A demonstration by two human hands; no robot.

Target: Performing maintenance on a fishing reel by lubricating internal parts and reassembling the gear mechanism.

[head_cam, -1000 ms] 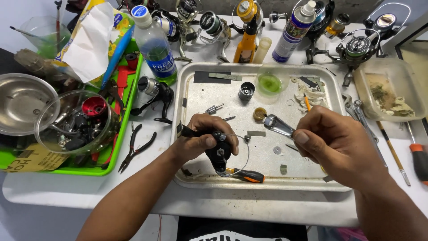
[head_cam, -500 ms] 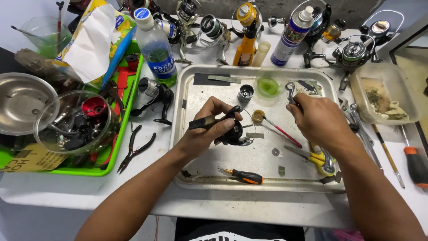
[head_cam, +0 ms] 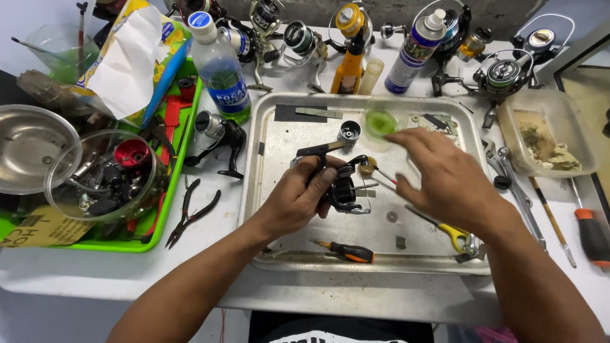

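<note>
Two hands work over a metal tray (head_cam: 273, 209) on our cluttered table. Our left hand (head_cam: 298, 197) is clenched around a black reel body (head_cam: 343, 187), holding it just above the tray's middle, with its dark handle arm sticking out past the fingers toward the top left. Our right hand (head_cam: 445, 174) hovers flat and released above the tray's right half, fingers spread and pointing left toward a small green cup (head_cam: 381, 122); it holds nothing. Just beside the reel lies a thin pink-handled pick (head_cam: 383, 173), its tip near a small brass part (head_cam: 366, 168). A grey spool cap (head_cam: 349, 131) stands near the green cup. At the tray's front edge we see a small screwdriver (head_cam: 346, 251) with a black and orange grip, and to the right a yellow-handled tool (head_cam: 452, 232), partly hidden under our right wrist.

Left of the tray, black pliers (head_cam: 190, 213) lie on the table, well apart from our hands, next to a green bin (head_cam: 162, 216) that holds a clear bowl (head_cam: 105, 174) of dark parts. A water bottle (head_cam: 219, 63) stands behind the tray's left corner, a spray can (head_cam: 416, 51) behind its right. Right of the tray sit wrenches (head_cam: 515, 184) and a clear tub (head_cam: 549, 133).
</note>
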